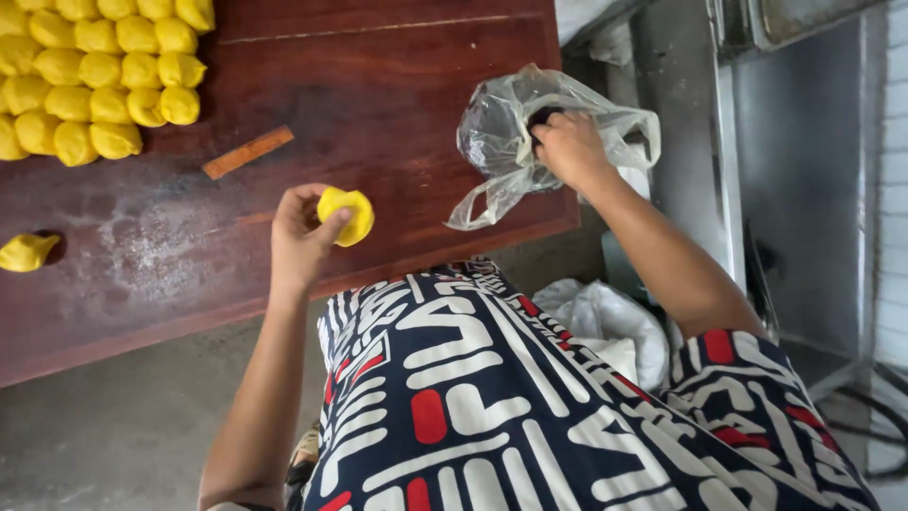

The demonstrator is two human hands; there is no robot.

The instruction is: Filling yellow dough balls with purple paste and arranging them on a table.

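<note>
Yellow dough piece [346,215]; reddish-brown table [397,104]

My garment [530,407]: navy fabric, bold white block pattern, scattered red rounded patches. Short sleeves end above the elbows. Both forearms bare; no watch, rings or gloves visible.

Place: small food-making workspace, likely a home kitchen
Evidence: flour-dusted dark wooden table [397,104] — rows of shaped yellow dough pieces [95,76]
Surroundings: bare concrete floor [123,426] — white tiled wall [894,189]

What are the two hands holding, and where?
Left hand pinches a yellow dough piece by its edge. Right hand reaches into a clear plastic bag, gripping something dark.
</note>
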